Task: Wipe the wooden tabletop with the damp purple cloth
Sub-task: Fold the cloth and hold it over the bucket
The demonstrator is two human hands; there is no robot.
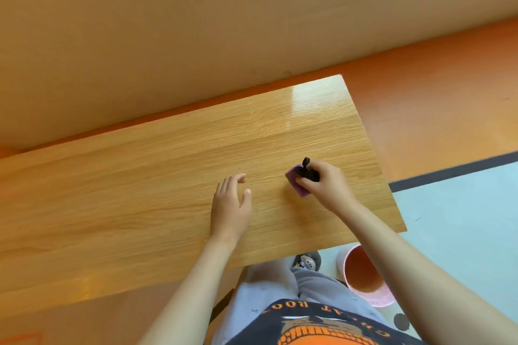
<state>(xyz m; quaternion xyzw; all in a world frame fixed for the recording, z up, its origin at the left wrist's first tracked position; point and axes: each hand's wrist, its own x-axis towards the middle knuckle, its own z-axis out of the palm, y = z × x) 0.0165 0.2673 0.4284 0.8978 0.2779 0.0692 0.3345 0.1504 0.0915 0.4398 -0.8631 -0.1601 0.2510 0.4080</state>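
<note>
Purple cloth (297, 182): small, folded pad, dark bunched part on top, pressed to the wooden tabletop (140, 190) near its right end. It is clamped under the right hand (325, 183); the left hand (231, 202) is held open, fingers spread, empty, just above or on the wood. Risk: streaks or missed bands may be left if pressure lapses. Tabletop: pale oak-grain laminate, smooth, glossy, rectangular. 1 pink bucket (364, 277) is noted on the floor.

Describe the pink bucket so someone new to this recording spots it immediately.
Start at the light wooden tabletop and find its near right corner. Just below it, on the pale floor beside the person's leg, stands a round pink plastic bucket. It is the only container in view.
</note>
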